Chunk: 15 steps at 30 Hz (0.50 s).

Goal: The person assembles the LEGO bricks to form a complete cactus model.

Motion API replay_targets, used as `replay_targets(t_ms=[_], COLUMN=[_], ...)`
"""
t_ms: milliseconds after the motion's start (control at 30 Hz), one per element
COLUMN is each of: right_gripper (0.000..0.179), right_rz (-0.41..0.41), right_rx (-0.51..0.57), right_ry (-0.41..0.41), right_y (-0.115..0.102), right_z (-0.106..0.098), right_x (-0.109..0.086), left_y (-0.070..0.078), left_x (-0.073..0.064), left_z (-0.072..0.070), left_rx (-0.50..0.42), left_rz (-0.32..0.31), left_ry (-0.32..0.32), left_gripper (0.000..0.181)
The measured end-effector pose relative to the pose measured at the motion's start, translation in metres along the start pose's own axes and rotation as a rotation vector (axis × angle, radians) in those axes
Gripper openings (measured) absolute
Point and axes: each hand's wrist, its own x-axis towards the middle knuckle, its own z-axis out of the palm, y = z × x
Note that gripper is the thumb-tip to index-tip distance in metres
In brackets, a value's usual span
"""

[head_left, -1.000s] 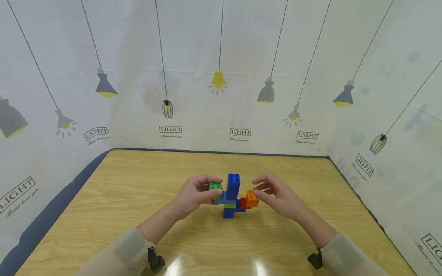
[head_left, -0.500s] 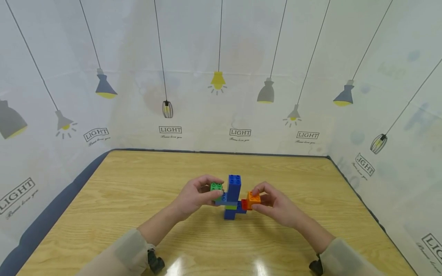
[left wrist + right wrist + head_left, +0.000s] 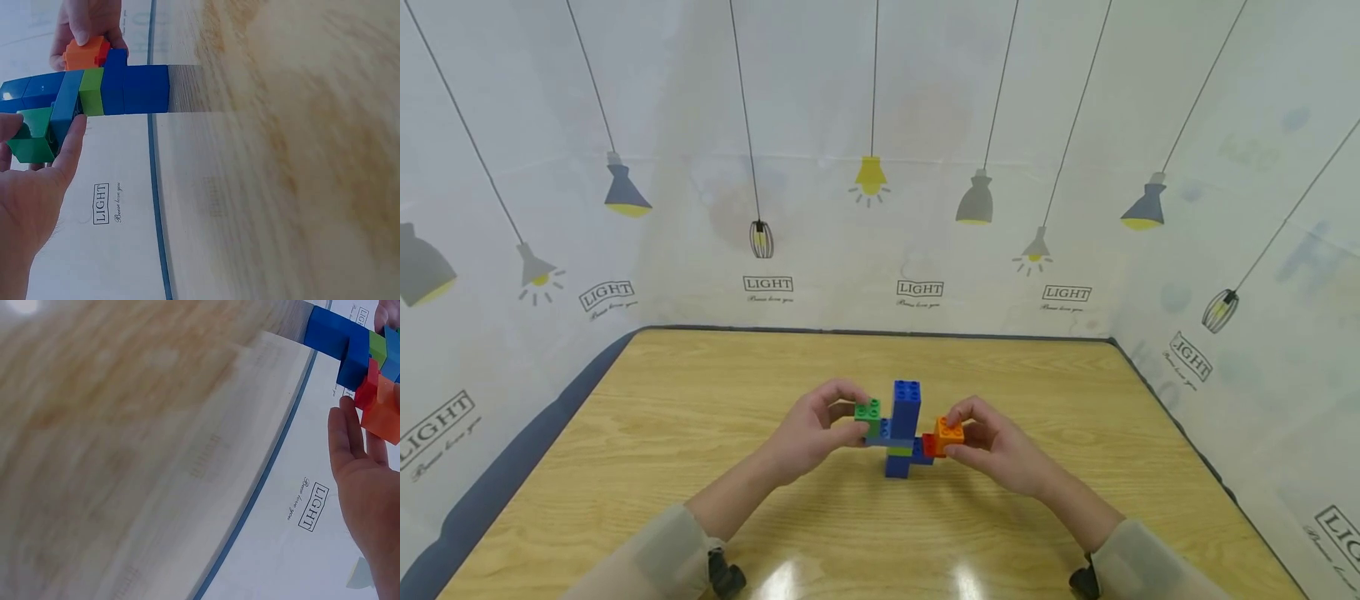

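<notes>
A tower of toy building bricks stands upright on the table, with a tall blue brick stack (image 3: 906, 408) on top. Lower down, a lime green brick (image 3: 92, 92) sits between blue bricks. On the left arm is a green brick (image 3: 867, 417), which my left hand (image 3: 812, 435) pinches between thumb and fingers; one finger reaches the light blue brick (image 3: 67, 106) beneath it. The right arm carries a red brick (image 3: 367, 385) and an orange brick (image 3: 949, 432). My right hand (image 3: 1011, 450) holds the orange brick, thumb on its near side and a fingertip on its top.
The wooden table (image 3: 737, 367) spreads around the tower, with a dark edge at the back. A pale cloth wall (image 3: 820, 208) printed with hanging lamps encloses it on the back and sides. Small dark devices (image 3: 726, 575) are strapped at both wrists.
My right hand has closed from a loose touch to a grip on the orange brick. The left hand has slid slightly left and shows more of the green brick. The tower stays nearly in place.
</notes>
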Motion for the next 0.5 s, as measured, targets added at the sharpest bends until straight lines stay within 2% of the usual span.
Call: replay_targets(t_ms=[167, 500], right_gripper=[0.025, 0.03], right_rz=[0.016, -0.003], right_rx=[0.006, 0.028], right_ry=[0.016, 0.055], right_y=[0.0005, 0.002], right_z=[0.0013, 0.0005], right_x=[0.0002, 0.0029], left_y=[-0.0019, -0.0018], left_x=[0.0009, 0.0043], left_z=[0.0002, -0.0006], left_rx=[0.017, 0.046], left_rz=[-0.009, 0.011], left_ry=[0.02, 0.03], left_gripper=[0.028, 0.061])
